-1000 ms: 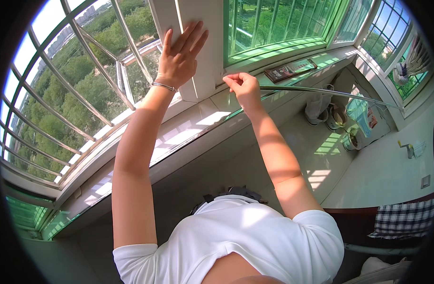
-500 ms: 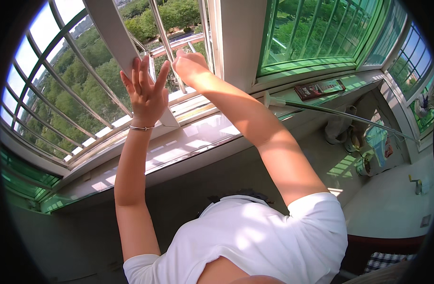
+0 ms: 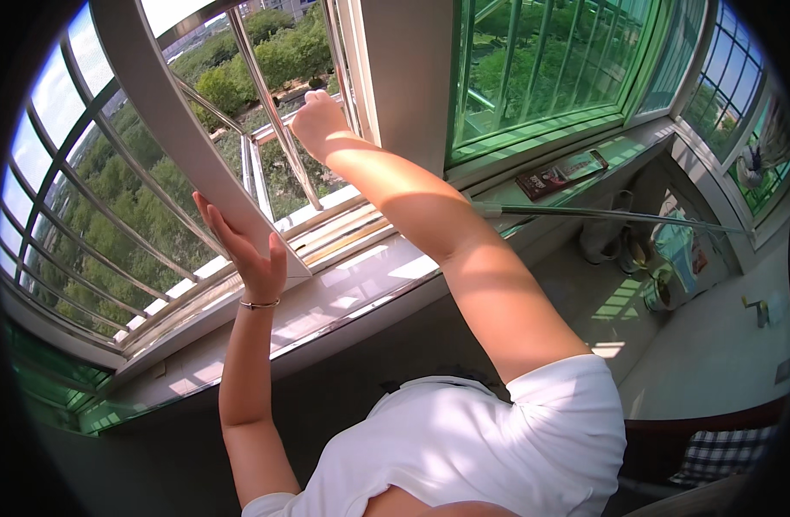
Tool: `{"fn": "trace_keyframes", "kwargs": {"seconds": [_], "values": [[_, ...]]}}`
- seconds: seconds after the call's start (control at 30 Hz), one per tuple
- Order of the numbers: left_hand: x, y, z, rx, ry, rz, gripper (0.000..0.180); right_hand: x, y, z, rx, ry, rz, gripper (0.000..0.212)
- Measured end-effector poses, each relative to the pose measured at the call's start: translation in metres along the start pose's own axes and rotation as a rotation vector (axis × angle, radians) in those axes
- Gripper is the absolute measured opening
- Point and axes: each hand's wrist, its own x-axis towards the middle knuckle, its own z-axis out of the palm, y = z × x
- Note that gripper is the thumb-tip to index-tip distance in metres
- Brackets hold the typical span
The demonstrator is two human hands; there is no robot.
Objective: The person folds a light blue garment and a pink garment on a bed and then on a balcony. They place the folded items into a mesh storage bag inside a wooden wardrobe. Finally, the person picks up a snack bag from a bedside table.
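Note:
My left hand [image 3: 248, 255] lies along the edge of a white window sash [image 3: 175, 112]. Its fingers are stretched out, with the thumb apart, and a thin bracelet circles the wrist. My right arm reaches into the opening beside the sash. There my right hand [image 3: 320, 127] is closed in a fist, its back toward me, between upright metal bars [image 3: 266, 90]. Whatever it may hold is hidden by the curled fingers. Below the hands runs the window track [image 3: 339, 228], above a pale glossy sill [image 3: 360, 267].
A green-tinted window [image 3: 541, 77] stands to the right. On the ledge below it lies a flat, dark red package [image 3: 560, 174]. A metal pole [image 3: 602, 213] slants across at the right. Several pots and bags sit farther down, near a white door-like panel [image 3: 696, 345].
My left hand has slid lower along the sash, and its spread fingers now lie against the edge. My right fist has moved away from the nearest bar, further right within the opening.

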Motion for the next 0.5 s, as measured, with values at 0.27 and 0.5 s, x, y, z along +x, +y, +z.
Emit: {"fn": "trace_keyframes", "kwargs": {"seconds": [0.27, 0.5], "values": [[-0.002, -0.003, 0.004, -0.114, 0.03, 0.044, 0.074, -0.135, 0.005, -0.051, 0.641, 0.798, 0.165, 0.022], [0.012, 0.02, 0.042, -0.159, -0.097, 0.054, 0.082, -0.212, 0.03, -0.035, 0.849, 0.71, 0.611, 0.016]]}}
